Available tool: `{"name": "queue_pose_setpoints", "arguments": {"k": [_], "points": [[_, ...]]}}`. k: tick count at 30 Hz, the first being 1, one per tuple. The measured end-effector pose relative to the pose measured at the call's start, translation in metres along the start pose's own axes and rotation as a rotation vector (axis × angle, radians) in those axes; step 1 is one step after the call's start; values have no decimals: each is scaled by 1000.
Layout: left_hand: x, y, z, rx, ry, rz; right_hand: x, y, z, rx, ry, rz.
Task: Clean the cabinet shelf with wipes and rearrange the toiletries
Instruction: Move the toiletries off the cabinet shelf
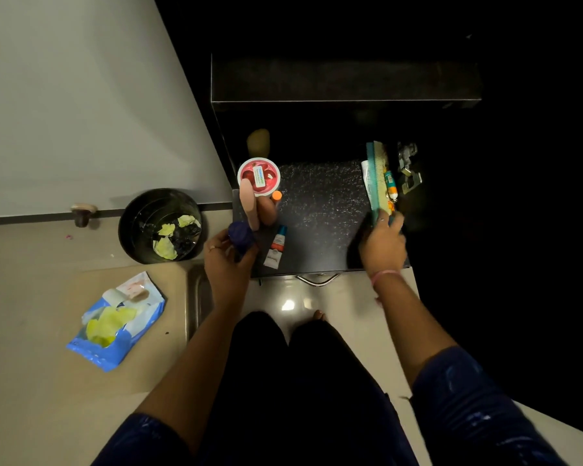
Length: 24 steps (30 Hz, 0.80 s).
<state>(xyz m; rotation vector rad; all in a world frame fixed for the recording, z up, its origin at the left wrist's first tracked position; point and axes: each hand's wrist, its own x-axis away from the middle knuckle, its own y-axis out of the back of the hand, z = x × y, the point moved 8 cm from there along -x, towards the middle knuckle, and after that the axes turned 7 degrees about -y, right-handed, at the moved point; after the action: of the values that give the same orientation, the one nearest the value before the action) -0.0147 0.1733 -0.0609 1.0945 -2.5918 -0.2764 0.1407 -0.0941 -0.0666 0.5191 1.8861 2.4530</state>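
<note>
The dark speckled cabinet shelf (320, 210) lies in front of me. My left hand (226, 257) grips a dark blue capped bottle (241, 235) at the shelf's front left corner. Beside it stand a pink tube (249, 208), an orange-capped bottle (271, 206) and a round red-lidded tub (259, 176). A small white tube (276, 247) lies flat near the front edge. My right hand (382, 242) holds the lower end of a teal comb (374, 173) at the shelf's right side, next to a small orange-and-teal tube (390, 185).
A black bin (132, 227) with used yellow wipes stands on the floor to the left. A blue wipes pack (115, 322) lies open further left. A metal hinge (408, 169) sits on the right cabinet wall. A drawer handle (317, 280) shows below the shelf.
</note>
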Motion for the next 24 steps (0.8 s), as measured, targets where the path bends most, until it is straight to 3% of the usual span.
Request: {"name": "queue_pose_setpoints", "arguments": {"k": [6,12,14,17,20,24], "points": [[4,2,10,-6,26,-5,-44,-10,-6,248,86,156],[10,3,20,-74,46,24,-36,1,5,274,121,66],[11,3,23,-68,45,32,-23,3,18,193,209,34],[14,2,31,-53,53,55,16,-10,50,-94,328,174],[19,4,43,-58,106,56,64,-34,86,-224,471,264],[33,10,60,25,248,-12,98,-63,117,-361,465,356]]}}
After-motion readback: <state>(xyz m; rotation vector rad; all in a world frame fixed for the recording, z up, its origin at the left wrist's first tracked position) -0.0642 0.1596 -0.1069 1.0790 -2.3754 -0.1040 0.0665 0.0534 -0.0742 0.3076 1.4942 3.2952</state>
